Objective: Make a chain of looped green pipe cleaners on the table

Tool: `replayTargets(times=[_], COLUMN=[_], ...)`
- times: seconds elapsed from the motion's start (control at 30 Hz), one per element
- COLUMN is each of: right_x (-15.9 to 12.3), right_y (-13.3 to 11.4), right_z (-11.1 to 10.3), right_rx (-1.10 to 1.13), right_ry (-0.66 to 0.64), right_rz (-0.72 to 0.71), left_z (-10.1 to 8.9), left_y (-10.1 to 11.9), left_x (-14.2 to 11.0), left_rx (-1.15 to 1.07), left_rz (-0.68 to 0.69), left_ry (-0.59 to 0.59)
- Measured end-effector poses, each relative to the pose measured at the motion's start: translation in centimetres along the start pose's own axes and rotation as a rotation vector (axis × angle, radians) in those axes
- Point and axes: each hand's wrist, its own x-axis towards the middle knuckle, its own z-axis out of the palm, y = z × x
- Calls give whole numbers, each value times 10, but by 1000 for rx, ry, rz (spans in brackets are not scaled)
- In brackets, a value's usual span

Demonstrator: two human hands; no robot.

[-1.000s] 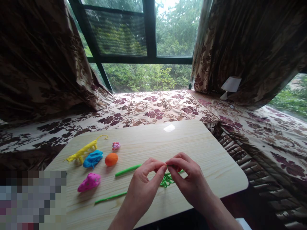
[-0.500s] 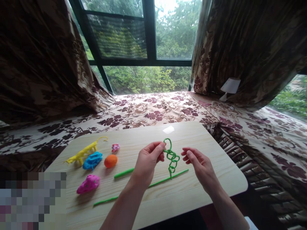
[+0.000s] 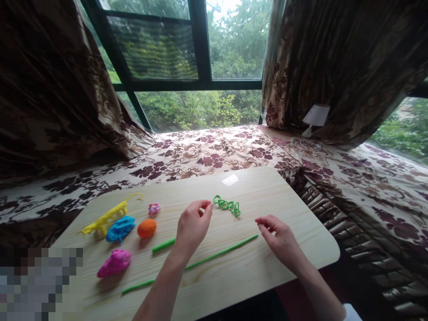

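Note:
A chain of small green clay rings (image 3: pixel 228 205) lies stretched out on the table. My left hand (image 3: pixel 195 225) is at its left end, thumb and forefinger pinched together at the first ring. My right hand (image 3: pixel 276 234) hovers to the right with fingers loosely curved, thumb slightly apart, holding nothing visible. Just left of its fingertips ends a long thin green clay strip (image 3: pixel 222 254), which runs diagonally under my left forearm. A thicker, shorter green clay roll (image 3: pixel 163 245) lies left of my left hand, partly covered by the wrist.
On the left of the table (image 3: pixel 247 276) are a yellow animal figure (image 3: pixel 109 218), a blue clay piece (image 3: pixel 120 228), an orange ball (image 3: pixel 146 228), a pink shape (image 3: pixel 114 263) and a small pink-and-white piece (image 3: pixel 154 208). Beyond are a flowered cloth ledge (image 3: pixel 207 149) and a lamp (image 3: pixel 316 116).
The green chain has gone from hanging at my left hand to lying on the table. My left hand has lowered and shifted left; my right fingers have come closer together.

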Motion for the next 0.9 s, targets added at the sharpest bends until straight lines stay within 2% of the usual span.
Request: replayTargets(times=[0.13, 0.27, 0.4, 0.57, 0.9], right_x=[-6, -9, -14, -19, -15], right_y=[4, -4, -19, -31, -20], right_z=[8, 19, 20, 16, 18], right_rx=[-218, -383, -372, -335, -415], right_ry=[-99, -119, -166, -171, -179], right_rz=[-103, -217, -230, -203, -215], left_z=[-3, 12, 25, 23, 24], left_y=[0, -3, -3, -6, -17], left_x=[-48, -76, -82, -82, -82], left_rx=[57, 145, 202, 239, 347], left_rz=[135, 318, 385, 369, 376], left_ry=[-83, -131, -151, -197, -193])
